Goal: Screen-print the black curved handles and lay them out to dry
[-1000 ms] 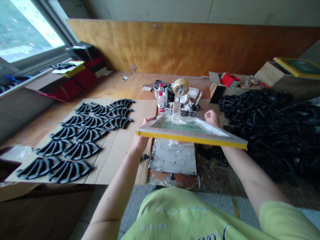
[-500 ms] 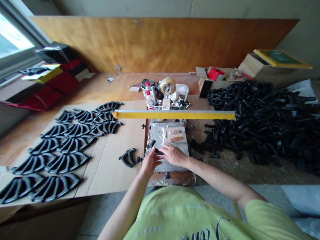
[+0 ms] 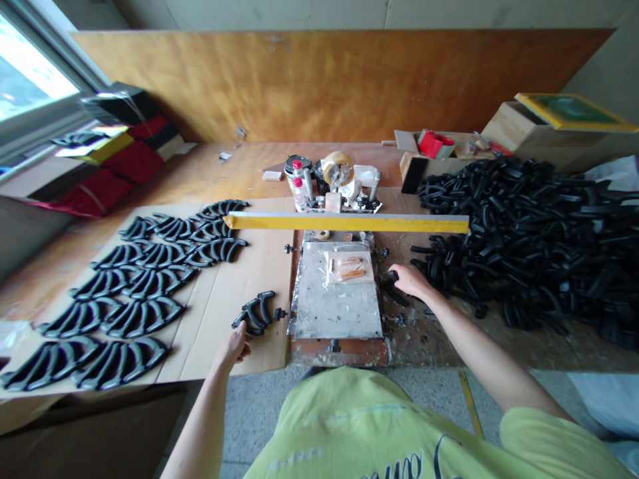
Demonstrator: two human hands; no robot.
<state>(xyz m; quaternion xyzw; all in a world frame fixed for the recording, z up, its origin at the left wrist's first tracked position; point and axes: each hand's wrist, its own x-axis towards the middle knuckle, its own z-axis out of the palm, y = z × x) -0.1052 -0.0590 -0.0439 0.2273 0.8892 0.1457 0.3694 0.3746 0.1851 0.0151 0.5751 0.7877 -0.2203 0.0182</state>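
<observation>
My left hand [image 3: 236, 344] is closed on a black curved handle [image 3: 241, 315] at the left end of a small group of black handles [image 3: 264, 307] on the cardboard [image 3: 210, 332]. To the right of the metal plate [image 3: 337, 309], my right hand [image 3: 407, 278] has its fingers pinched on a black handle [image 3: 394, 290] lying on the table. A small pad with orange-brown pieces [image 3: 348, 267] rests on the plate. Over the plate's far end runs a long yellow squeegee bar [image 3: 349, 223].
Rows of black handles [image 3: 134, 279] cover the cardboard at left. A large heap of them [image 3: 524, 239] lies at right. Bottles [image 3: 298, 189] and a tape roll [image 3: 337, 169] stand behind the bar. Black knobs [image 3: 333, 346] stick out around the plate.
My hands have parted from over the plate. The left moved to the handles on the cardboard, where the group has grown by one; the right moved to the handles beside the plate.
</observation>
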